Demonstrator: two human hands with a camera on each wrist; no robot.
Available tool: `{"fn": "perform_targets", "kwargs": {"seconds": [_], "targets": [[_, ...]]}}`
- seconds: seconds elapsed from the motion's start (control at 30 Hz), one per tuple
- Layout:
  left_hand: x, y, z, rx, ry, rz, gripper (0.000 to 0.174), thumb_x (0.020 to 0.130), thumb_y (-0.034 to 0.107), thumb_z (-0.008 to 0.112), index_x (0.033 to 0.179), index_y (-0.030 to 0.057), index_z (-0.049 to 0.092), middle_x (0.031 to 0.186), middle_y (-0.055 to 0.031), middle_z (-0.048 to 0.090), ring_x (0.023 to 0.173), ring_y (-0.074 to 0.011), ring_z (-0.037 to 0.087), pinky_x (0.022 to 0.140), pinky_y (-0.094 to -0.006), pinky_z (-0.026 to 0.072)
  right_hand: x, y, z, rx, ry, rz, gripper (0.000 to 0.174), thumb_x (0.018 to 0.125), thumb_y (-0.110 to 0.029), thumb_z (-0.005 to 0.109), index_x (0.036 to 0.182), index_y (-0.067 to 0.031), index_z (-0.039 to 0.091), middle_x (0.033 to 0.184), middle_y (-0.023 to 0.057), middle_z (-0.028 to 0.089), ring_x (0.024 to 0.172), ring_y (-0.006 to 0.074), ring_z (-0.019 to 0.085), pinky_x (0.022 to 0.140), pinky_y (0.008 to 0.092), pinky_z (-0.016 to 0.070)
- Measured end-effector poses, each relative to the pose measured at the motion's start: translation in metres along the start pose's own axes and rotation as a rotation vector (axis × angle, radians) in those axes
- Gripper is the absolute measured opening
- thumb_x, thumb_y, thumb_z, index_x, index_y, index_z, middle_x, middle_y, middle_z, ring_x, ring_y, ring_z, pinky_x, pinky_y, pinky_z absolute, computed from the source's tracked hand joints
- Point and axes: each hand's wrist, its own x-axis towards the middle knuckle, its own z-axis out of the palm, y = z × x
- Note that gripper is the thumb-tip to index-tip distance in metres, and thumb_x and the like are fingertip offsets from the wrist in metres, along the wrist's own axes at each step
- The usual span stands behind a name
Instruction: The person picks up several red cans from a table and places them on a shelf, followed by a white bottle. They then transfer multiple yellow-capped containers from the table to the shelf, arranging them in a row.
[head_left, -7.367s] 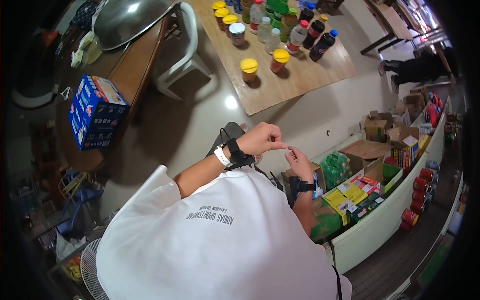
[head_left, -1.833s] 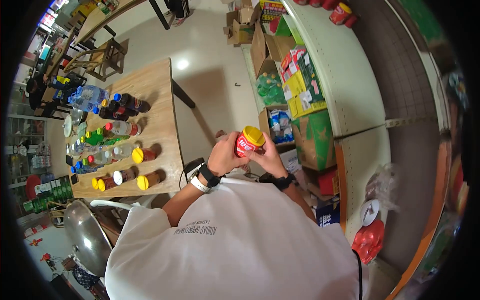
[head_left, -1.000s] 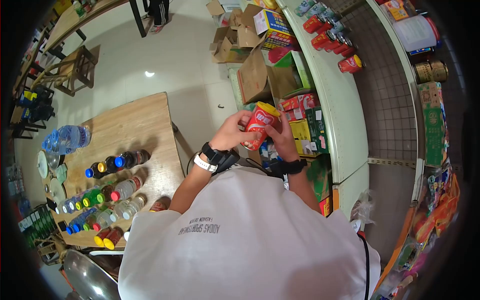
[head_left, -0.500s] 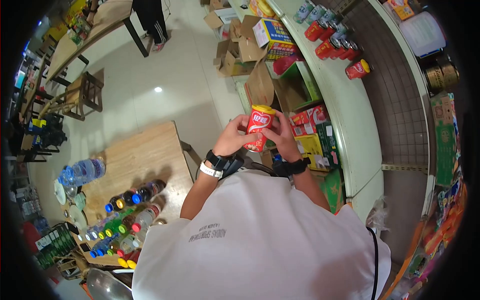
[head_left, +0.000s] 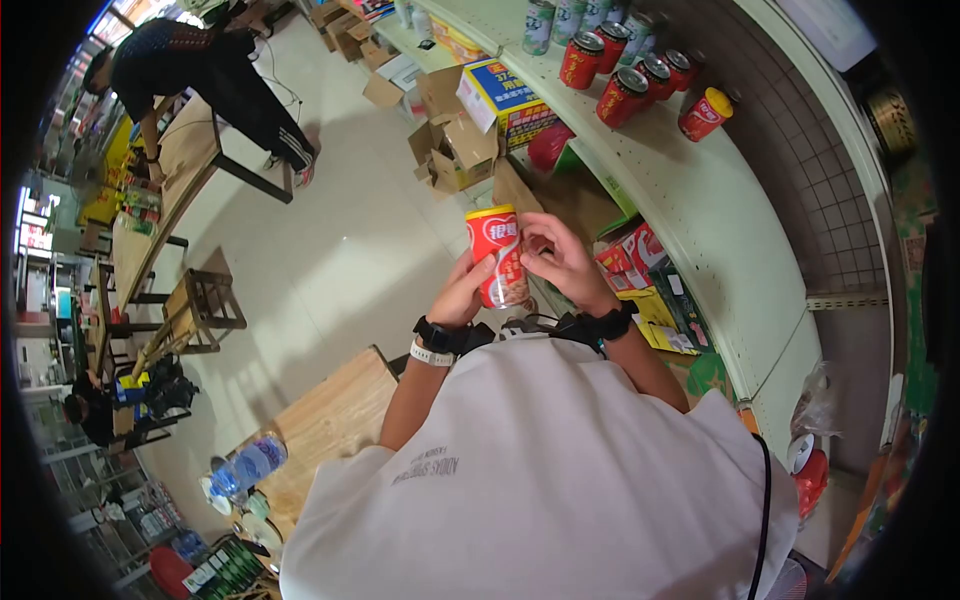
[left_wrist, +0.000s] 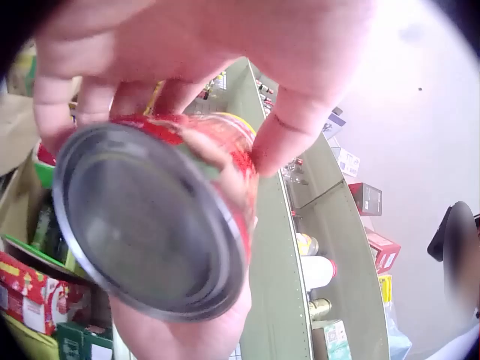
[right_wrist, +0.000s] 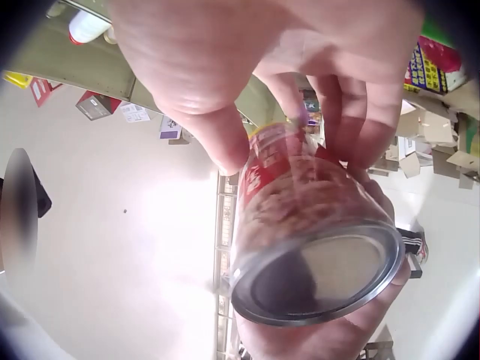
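Note:
A red can with a yellow lid (head_left: pixel 496 258) is upright in front of the white shirt in the head view. My left hand (head_left: pixel 462 290) grips its left side, thumb across the front. On the other side my right hand (head_left: pixel 568 268) holds it with thumb and bent fingers. The left wrist view shows the can's metal base (left_wrist: pixel 150 225) below my left hand (left_wrist: pixel 187 52). In the right wrist view, the thumb and fingers of my right hand (right_wrist: pixel 277 60) lie on either side of the can (right_wrist: pixel 307 195).
Red cans (head_left: pixel 620 97), pale green cans and a yellow-lidded can (head_left: pixel 706 114) stand on the shelf (head_left: pixel 740 240) at the right. Opened cartons (head_left: pixel 460 145) lie beside it. A wooden table (head_left: pixel 330 410) with large bottles (head_left: pixel 248 466) is at lower left; a person (head_left: pixel 220 85) bends at upper left.
The view has turned toward the shelf, and the table has shifted down and left. Both hands still hold the can, which has turned a little; the right fingers have loosened around it.

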Motion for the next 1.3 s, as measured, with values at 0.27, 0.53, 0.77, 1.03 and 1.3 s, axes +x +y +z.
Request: {"fn": "perform_targets", "kwargs": {"seconds": [0.27, 0.53, 0.77, 1.03, 1.3], "targets": [[0.078, 0.032, -0.010, -0.066, -0.151, -0.128, 0.050, 0.097, 0.031, 0.058, 0.135, 0.0002, 0.047, 0.121, -0.0123, 0.063, 0.107, -0.0212, 0.064, 0.094, -0.0356, 0.0517, 0.030, -0.003, -0.016, -0.169, 0.236, -0.062, 0.056, 0.087, -0.021, 0.075, 0.134, -0.0055, 0.050, 0.115, 0.0041, 0.060, 0.099, 0.0113, 0.058, 0.082, 0.0266, 0.0488], [0.133, 0.081, 0.002, 0.635, -0.423, -0.105, 0.055, 0.086, 0.023, 0.073, 0.130, -0.0027, 0.052, 0.112, -0.0091, 0.065, 0.100, -0.0151, 0.063, 0.088, -0.0309, 0.0512, 0.052, -0.017, 0.004, 0.044, 0.760, -0.134, 0.032, 0.100, -0.017, 0.060, 0.127, -0.0004, 0.054, 0.116, 0.0040, 0.061, 0.104, 0.0087, 0.057, 0.090, 0.0247, 0.0463], [0.157, 0.095, 0.004, 0.561, -0.700, -0.346, 0.050, 0.087, 0.023, 0.074, 0.124, -0.0026, 0.055, 0.104, -0.0085, 0.067, 0.094, -0.0140, 0.064, 0.083, -0.0295, 0.0522, 0.057, -0.021, 0.034, 0.017, 0.952, -0.144, 0.033, 0.102, -0.019, 0.056, 0.127, 0.0012, 0.057, 0.113, 0.0051, 0.065, 0.105, 0.0098, 0.059, 0.092, 0.0253, 0.0457], [0.177, 0.083, 0.023, 0.243, -0.736, -0.652, 0.049, 0.090, 0.024, 0.067, 0.129, -0.0021, 0.053, 0.109, -0.0099, 0.067, 0.094, -0.0162, 0.067, 0.083, -0.0302, 0.0538, 0.044, -0.024, 0.010, 0.367, 0.839, -0.411, 0.044, 0.104, -0.025, 0.047, 0.135, 0.0060, 0.049, 0.134, 0.0169, 0.057, 0.123, 0.0222, 0.056, 0.105, 0.0347, 0.0429], [0.218, 0.062, 0.053, 0.295, -0.800, -0.629, 0.051, 0.088, 0.030, 0.062, 0.126, -0.0033, 0.054, 0.108, -0.0146, 0.069, 0.093, -0.0216, 0.070, 0.082, -0.0329, 0.0568, 0.046, -0.028, -0.045, 0.336, 0.688, -0.529, 0.065, 0.098, -0.047, 0.048, 0.134, 0.0074, 0.048, 0.136, 0.0234, 0.054, 0.119, 0.0274, 0.058, 0.103, 0.0395, 0.0451]]}}
